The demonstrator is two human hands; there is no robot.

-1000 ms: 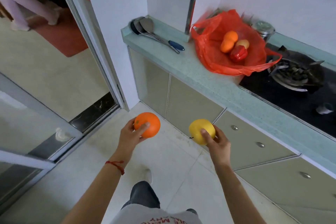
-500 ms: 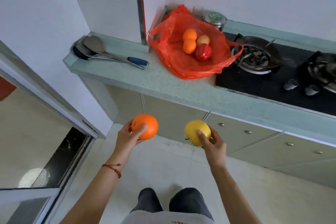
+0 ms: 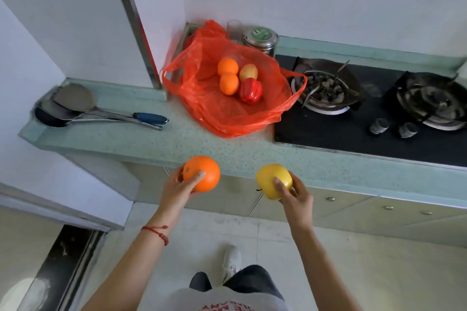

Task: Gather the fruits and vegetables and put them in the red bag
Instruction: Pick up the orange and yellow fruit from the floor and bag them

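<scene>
Bright orange fruit [image 3: 201, 173] near left, a glossy yellow apple [image 3: 273, 181] near right. A red cord bracelet [image 3: 157, 232] rings the left wrist. Further off, a translucent red bag [image 3: 227, 113] carries two oranges [image 3: 228, 76], a yellow-red blushed fruit [image 3: 248, 72] and a shiny red pepper [image 3: 250, 91]. Speckled pale-green counter [image 3: 202, 149], black hob [image 3: 341, 134] far right, silver ladles, one with a blue handle [image 3: 150, 117], far left. A green-topped steel tin [image 3: 261, 39] sits behind.

Red string bracelet [image 3: 158, 232] on left wrist, grey shirt [image 3: 227, 302], dark trousers [image 3: 250, 279], white shoe [image 3: 231, 260]
</scene>
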